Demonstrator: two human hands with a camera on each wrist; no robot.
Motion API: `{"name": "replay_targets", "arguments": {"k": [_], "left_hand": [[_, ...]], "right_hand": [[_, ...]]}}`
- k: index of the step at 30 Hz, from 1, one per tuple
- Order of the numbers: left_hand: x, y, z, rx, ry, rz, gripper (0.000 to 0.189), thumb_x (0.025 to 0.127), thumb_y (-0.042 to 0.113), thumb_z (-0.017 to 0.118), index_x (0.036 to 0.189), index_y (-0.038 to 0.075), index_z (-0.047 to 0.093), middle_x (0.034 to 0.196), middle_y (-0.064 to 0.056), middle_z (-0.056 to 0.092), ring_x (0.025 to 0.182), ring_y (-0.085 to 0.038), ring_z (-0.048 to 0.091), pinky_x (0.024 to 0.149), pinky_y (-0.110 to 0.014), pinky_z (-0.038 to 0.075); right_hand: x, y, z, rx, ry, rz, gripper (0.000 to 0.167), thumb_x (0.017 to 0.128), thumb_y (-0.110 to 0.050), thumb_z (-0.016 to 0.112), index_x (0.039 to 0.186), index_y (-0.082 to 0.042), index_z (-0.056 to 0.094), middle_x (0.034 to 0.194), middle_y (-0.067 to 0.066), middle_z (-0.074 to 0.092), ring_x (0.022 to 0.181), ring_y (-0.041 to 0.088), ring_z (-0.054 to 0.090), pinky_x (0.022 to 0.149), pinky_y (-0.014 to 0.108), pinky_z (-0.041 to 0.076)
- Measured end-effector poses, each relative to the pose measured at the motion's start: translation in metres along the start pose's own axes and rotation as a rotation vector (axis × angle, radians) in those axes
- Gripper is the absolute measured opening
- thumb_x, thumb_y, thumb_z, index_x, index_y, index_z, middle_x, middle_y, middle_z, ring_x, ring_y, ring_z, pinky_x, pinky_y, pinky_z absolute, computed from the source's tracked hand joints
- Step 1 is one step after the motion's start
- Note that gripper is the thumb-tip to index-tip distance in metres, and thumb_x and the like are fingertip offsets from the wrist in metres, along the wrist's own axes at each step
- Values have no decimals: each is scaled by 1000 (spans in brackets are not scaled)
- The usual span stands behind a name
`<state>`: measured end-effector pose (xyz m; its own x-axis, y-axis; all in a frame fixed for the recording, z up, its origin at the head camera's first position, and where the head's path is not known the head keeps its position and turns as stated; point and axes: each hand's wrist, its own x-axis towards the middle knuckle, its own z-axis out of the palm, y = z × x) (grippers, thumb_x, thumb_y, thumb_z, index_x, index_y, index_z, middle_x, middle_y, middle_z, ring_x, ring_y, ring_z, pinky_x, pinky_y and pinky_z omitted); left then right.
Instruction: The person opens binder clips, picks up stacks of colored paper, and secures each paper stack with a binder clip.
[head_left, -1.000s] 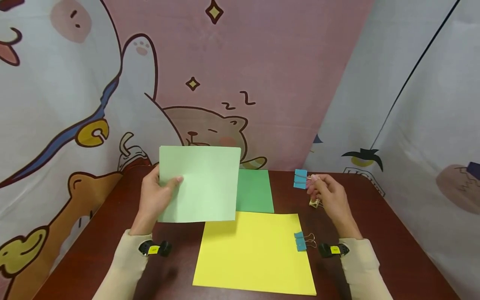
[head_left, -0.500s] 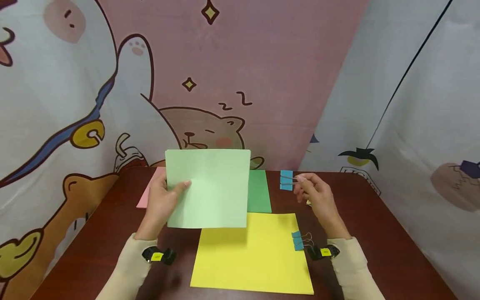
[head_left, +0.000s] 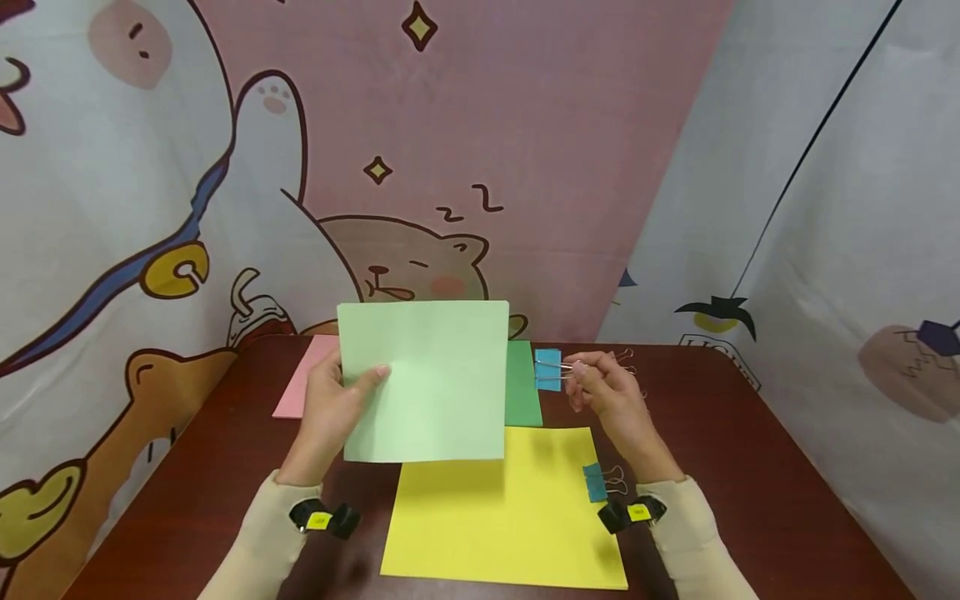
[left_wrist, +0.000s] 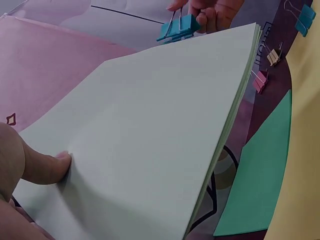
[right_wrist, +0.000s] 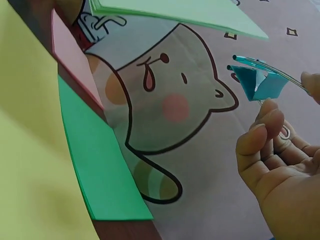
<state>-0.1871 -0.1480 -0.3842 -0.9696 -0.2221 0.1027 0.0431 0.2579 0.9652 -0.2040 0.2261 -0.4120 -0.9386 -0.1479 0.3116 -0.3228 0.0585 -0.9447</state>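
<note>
My left hand [head_left: 330,417] holds a stack of light green paper [head_left: 435,383] upright above the table, its thumb [left_wrist: 47,167] pressed flat on the near face. Several sheet edges show along the stack's side in the left wrist view. To the right, my right hand [head_left: 615,408] pinches a blue binder clip [head_left: 548,369] by its wire handles. The clip's mouth faces the stack, and in the right wrist view its lips stand slightly apart. A small gap separates the clip from the light green stack's right edge.
Yellow paper [head_left: 495,533] lies on the dark table in front, with another blue binder clip [head_left: 596,482] at its right edge. Behind are dark green paper [head_left: 525,392] and pink paper [head_left: 292,396]. A pink clip [left_wrist: 260,81] and a yellowish clip [left_wrist: 273,56] lie on the table.
My right hand has moved left with the blue binder clip, close to the light green paper. My left hand has carried the stack a little right and lower, uncovering the pink paper behind.
</note>
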Motion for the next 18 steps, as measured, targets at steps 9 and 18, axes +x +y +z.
{"name": "replay_targets", "arguments": {"k": [9,18], "left_hand": [[0,-2,3,-23,-21,-12,45,108,12,77,149,-1,64,139,-28,73,102,-27,79,86,-45,70],[-4,-2,10,-27,-32,11,45,107,12,79,147,-1,66,137,-28,74,100,-27,79,82,-43,70]], "right_hand": [[-1,3,11,117,-47,-89,20,120,-9,48,123,-13,67,88,-4,64,76,14,54,69,24,51],[-4,-2,19,61,23,-81,17,118,-4,52,119,2,67,79,-7,62,68,13,49,59,27,41]]}}
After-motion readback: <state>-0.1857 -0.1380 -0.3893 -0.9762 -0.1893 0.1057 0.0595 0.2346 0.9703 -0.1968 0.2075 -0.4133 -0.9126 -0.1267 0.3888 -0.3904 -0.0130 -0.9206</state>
